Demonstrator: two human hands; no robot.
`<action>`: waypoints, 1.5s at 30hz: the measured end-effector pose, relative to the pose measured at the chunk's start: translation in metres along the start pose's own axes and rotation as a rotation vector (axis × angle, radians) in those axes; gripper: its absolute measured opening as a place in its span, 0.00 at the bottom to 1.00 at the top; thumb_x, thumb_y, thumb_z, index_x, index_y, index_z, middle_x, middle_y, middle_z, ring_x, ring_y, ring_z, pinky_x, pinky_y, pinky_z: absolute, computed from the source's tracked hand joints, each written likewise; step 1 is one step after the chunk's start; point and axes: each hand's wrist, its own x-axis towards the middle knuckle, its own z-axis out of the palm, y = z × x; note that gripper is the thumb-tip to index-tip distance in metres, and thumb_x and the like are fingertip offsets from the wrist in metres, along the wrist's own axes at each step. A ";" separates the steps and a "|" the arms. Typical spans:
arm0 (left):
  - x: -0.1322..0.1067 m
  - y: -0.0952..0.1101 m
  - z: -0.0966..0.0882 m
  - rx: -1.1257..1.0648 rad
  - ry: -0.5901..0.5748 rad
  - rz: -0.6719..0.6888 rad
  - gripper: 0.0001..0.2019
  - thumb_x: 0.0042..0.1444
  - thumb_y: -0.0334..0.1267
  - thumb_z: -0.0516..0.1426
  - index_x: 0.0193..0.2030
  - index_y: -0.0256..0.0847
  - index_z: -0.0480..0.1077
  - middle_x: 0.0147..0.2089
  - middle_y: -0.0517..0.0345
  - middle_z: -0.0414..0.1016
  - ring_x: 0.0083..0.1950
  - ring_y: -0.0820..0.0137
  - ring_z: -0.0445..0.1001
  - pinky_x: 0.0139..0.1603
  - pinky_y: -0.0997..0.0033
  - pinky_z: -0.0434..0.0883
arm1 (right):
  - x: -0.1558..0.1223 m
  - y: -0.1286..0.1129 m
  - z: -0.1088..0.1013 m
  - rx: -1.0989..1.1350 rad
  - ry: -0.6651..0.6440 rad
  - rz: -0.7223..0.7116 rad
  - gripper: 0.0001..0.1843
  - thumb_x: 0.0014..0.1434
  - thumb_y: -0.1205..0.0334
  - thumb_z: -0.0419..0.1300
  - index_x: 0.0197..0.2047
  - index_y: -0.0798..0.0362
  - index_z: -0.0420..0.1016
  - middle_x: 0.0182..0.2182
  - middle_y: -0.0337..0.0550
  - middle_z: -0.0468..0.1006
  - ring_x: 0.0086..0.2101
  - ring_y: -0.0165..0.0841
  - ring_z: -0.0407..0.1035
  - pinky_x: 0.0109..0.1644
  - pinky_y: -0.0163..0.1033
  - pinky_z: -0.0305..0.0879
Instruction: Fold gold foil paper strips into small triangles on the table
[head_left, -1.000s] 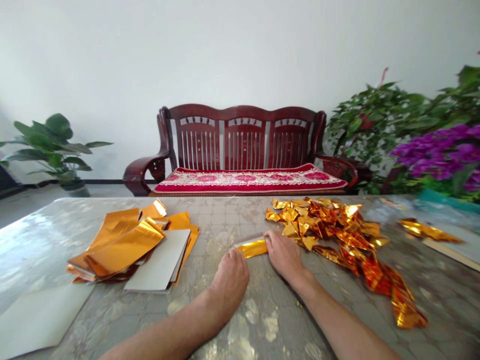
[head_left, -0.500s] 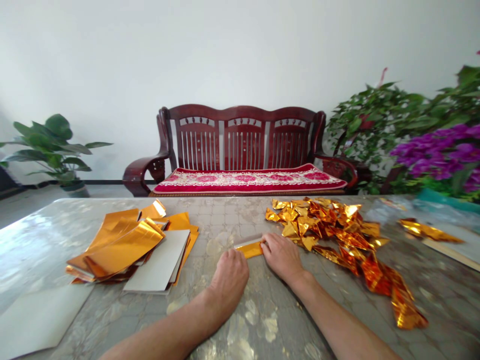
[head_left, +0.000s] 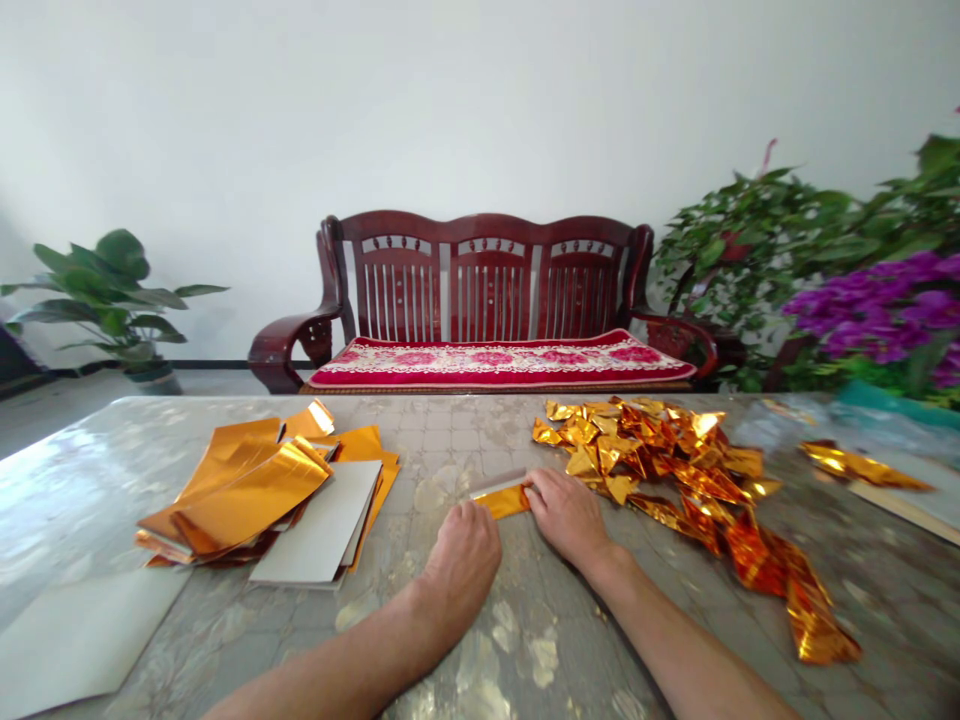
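Pressing a narrow strip of gold foil (head_left: 504,501) onto the glossy tabletop (head_left: 540,640), the right hand (head_left: 566,517) holds its end; the left hand (head_left: 459,565) curls at its near edge, grip unclear. Hurried pressure could crease the thin strip or snag the crumpled foil pile (head_left: 660,460) just beside.

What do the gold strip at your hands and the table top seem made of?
The strip is probably thin foil-faced paper, mirror-gold with a pale back showing. The table top looks like a glossy clear sheet, plastic or glass, going by its glare; which is unclear.
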 end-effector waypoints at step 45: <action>0.001 -0.002 0.002 -0.018 0.018 0.015 0.04 0.57 0.27 0.57 0.38 0.31 0.73 0.34 0.48 0.73 0.37 0.62 0.71 0.33 0.67 0.64 | -0.001 0.011 0.002 0.144 0.052 0.069 0.12 0.65 0.66 0.49 0.42 0.49 0.74 0.41 0.40 0.79 0.43 0.35 0.71 0.46 0.36 0.58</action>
